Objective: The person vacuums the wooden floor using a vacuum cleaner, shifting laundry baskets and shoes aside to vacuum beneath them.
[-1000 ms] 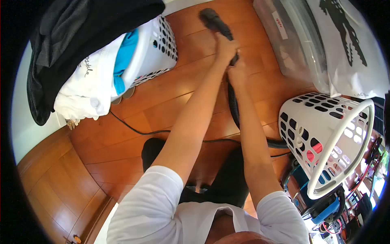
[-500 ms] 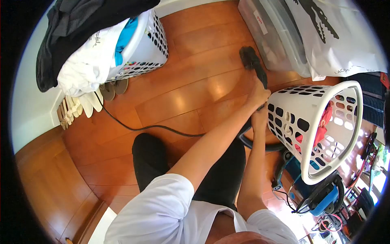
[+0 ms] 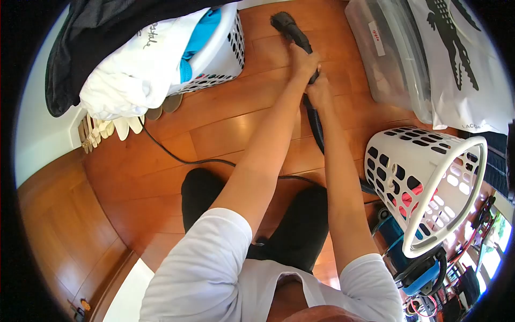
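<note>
A black vacuum brush head [image 3: 287, 26] on a handle extends forward over the wooden floor [image 3: 225, 134]. My left hand [image 3: 304, 61] is closed around the handle just behind the brush. Lower down, my right hand [image 3: 319, 91] grips the handle's rear end, close against the left one. A ribbed black hose [image 3: 315, 124] runs back from the handle beside my right forearm. Its lower part is hidden behind that forearm.
At the upper left stands a white basket [image 3: 234, 48] heaped with clothes. Clear bins [image 3: 386, 70] and a white bag [image 3: 466, 102] are upper right, above another basket [image 3: 407, 161]. A blue vacuum body [image 3: 424, 279] is lower right. A black cord [image 3: 182, 160] crosses the floor.
Since half a second ago, both hands and the brush have swung from beside the right basket forward and left, to the floor between the left basket and the bins. The grip is unchanged.
</note>
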A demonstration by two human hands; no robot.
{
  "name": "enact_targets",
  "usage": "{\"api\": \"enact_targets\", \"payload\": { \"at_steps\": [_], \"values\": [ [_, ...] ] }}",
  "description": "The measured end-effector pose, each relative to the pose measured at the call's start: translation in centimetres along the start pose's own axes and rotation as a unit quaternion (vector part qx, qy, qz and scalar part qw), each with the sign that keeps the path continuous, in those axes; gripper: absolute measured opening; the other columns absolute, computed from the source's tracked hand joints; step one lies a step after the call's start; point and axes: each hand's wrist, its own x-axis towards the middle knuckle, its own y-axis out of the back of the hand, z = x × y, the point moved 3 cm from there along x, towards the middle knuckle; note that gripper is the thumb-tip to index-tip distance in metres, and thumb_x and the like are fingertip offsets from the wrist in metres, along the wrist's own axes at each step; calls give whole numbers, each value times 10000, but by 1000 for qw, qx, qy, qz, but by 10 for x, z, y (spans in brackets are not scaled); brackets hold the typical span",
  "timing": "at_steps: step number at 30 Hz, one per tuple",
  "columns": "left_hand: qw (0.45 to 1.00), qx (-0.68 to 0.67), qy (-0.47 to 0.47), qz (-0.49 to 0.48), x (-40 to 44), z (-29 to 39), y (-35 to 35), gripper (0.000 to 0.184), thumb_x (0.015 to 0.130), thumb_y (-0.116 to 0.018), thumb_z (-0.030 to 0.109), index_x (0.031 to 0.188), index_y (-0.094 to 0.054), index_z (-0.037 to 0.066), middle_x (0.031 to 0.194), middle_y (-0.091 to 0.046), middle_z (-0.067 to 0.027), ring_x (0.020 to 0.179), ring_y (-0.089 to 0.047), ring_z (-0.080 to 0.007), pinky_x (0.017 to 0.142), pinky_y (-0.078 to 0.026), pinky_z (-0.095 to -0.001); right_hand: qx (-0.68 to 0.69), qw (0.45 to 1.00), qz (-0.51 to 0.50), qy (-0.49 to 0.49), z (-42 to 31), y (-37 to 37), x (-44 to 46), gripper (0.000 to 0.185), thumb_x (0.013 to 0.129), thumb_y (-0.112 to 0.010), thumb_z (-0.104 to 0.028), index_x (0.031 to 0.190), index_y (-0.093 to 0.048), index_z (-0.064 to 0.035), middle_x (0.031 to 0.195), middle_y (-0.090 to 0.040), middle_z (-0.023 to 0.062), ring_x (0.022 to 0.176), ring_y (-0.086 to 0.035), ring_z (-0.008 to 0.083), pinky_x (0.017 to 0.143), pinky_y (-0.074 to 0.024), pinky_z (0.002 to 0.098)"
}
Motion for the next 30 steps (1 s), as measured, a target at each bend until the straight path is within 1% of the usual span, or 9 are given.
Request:
{"api": "enact_targets", "payload": {
  "at_steps": [2,5,9,12,15,23,27,29,30],
  "values": [
    [1000,-24,2,12,1,-1,9,344,778,-554,-9,1022,-312,-31,762,-530,-132,496,-562,-191,407,-467,-313,-76,996,-33,-26,-11,-3,2,771,670,-708,-95,1373,-411,15,1040,-647,275,969,-639,395,817,-492,419],
    [996,-84,-12,20,-4,-12,22,395,779,-554,-35,1077,-295,-42,751,-490,-122,477,-530,-181,385,-442,-315,43,993,-108,-26,-20,-6,-16,786,658,-713,-103,1375,-411,10,1012,-650,282,942,-638,414,812,-489,441],
    [991,-123,-15,51,-35,-33,45,439,777,-555,-41,1124,-287,-64,736,-475,-118,464,-509,-170,378,-425,-314,-56,995,-84,6,9,-25,-43,761,647,-700,-96,1351,-433,10,977,-657,275,912,-641,419,789,-493,446],
    [985,-154,-4,71,-53,-48,52,305,749,-505,-62,976,-307,-13,681,-454,-88,445,-498,-172,369,-422,-310,-74,993,-89,40,14,-23,-63,733,640,-693,-92,1323,-452,17,972,-656,276,913,-638,422,786,-495,446],
    [981,-166,22,99,-94,-32,52,332,751,-508,-44,1016,-310,-17,647,-465,-76,428,-490,-173,369,-417,-314,-118,986,-118,23,-9,2,-94,689,632,-696,-95,1277,-485,27,964,-656,281,917,-637,423,794,-495,452],
    [972,-210,90,61,-203,-56,44,96,777,-541,10,733,-456,9,567,-507,-67,441,-510,-178,379,-403,-325,-167,964,-192,-72,7,47,-192,622,646,-709,-99,1222,-510,29,995,-650,287,974,-630,425,827,-490,457],
    [963,-243,117,-5,-242,-118,45,99,780,-576,20,767,-478,8,577,-512,-68,456,-524,-180,399,-427,-314,-159,967,-198,-32,23,58,-257,651,677,-753,-204,1218,-492,46,1046,-636,300,1002,-625,422,845,-479,461],
    [959,-244,142,-7,-277,-105,58,108,779,-587,25,808,-484,10,589,-513,-68,462,-525,-188,411,-443,-320,-165,965,-202,-34,12,59,-291,679,687,-770,-243,1226,-481,51,1063,-632,298,1013,-623,419,853,-475,461],
    [958,-243,155,-8,-289,-99,67,117,779,-592,28,828,-486,11,594,-513,-68,466,-526,-192,418,-451,-323,-214,950,-218,-68,-8,69,-305,764,681,-773,-225,1314,-440,42,1058,-637,249,1019,-614,382,906,-462,393]
  ]
}}
